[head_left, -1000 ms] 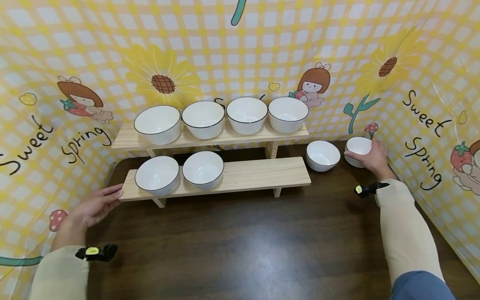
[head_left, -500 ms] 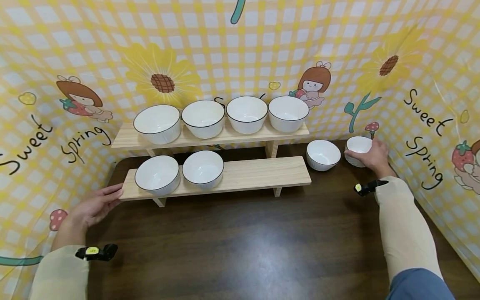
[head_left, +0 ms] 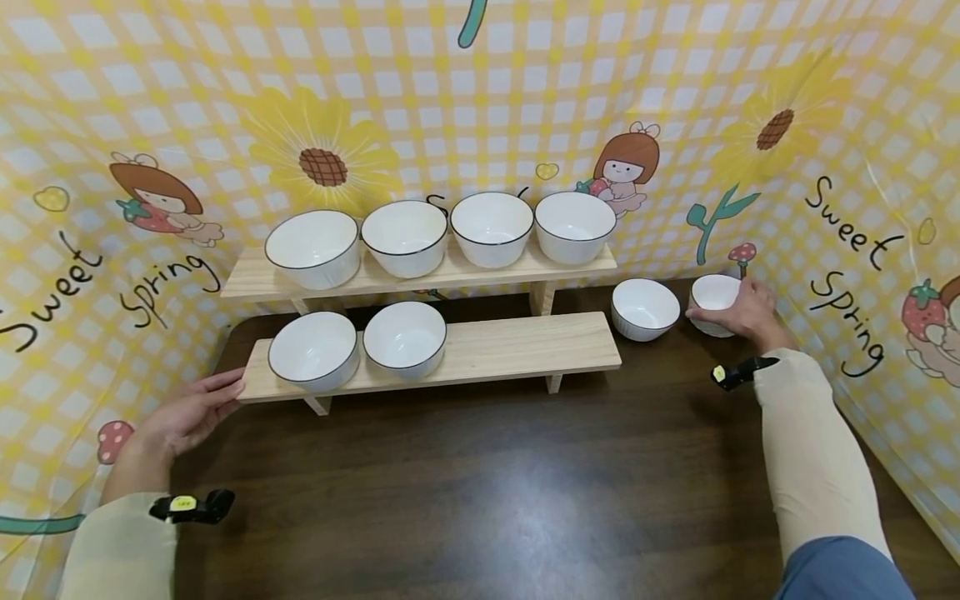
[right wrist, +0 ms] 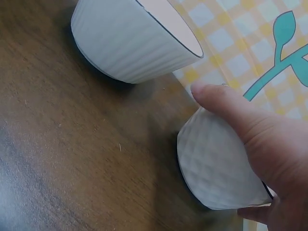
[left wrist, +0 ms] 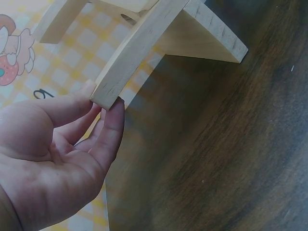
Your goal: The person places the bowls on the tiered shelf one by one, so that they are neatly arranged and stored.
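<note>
My left hand [head_left: 187, 414] pinches the left end of the lower plank of a two-tier wooden shelf [head_left: 517, 346]. In the left wrist view the thumb lies along the plank end [left wrist: 108, 96] and the fingertips come from underneath. At the far right, my right hand [head_left: 746, 315] grips a small white bowl [head_left: 708, 293], thumb across its near side. The right wrist view shows that bowl's textured wall [right wrist: 216, 163], standing on the dark table. Beside it, to the left, stands a slightly larger white ribbed bowl [head_left: 645, 310] with a dark rim.
Several large white bowls line the upper plank [head_left: 491, 275]. Two more, a left bowl [head_left: 315, 354] and a right bowl [head_left: 406, 342], sit on the lower plank's left half. Yellow checked cloth [head_left: 487, 100] encloses the dark wooden table [head_left: 450, 492] at the back and sides.
The right hand's thumb has shifted slightly lower on the small bowl, and the hand tilts a little. The left hand, shelf and other bowls stay in place.
</note>
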Action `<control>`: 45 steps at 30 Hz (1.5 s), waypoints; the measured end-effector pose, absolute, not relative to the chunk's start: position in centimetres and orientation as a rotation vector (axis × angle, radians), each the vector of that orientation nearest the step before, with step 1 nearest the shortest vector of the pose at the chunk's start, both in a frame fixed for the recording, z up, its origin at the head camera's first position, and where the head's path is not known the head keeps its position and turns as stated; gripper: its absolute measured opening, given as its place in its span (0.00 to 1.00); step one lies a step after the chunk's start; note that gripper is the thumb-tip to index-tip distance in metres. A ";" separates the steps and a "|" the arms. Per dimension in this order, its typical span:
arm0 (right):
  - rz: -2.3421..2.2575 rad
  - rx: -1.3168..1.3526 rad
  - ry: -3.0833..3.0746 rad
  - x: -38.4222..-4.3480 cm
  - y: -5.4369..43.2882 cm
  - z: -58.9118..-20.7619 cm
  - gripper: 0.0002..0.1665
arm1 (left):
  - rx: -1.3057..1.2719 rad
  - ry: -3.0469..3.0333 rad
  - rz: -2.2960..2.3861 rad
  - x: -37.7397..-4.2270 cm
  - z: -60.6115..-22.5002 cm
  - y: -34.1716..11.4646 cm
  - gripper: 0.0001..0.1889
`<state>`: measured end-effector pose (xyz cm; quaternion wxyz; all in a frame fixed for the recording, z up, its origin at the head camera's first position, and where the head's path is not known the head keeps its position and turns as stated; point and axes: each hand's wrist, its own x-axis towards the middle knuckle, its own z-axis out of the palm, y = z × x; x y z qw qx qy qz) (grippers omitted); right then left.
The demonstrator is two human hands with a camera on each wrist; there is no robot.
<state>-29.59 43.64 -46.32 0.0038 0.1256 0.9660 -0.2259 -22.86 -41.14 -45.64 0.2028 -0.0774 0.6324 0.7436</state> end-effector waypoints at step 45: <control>-0.695 0.021 3.205 -25.3 43.9 -41.8 0.71 | -0.224 1.756 2.073 -22.7 -45.2 -41.1 0.16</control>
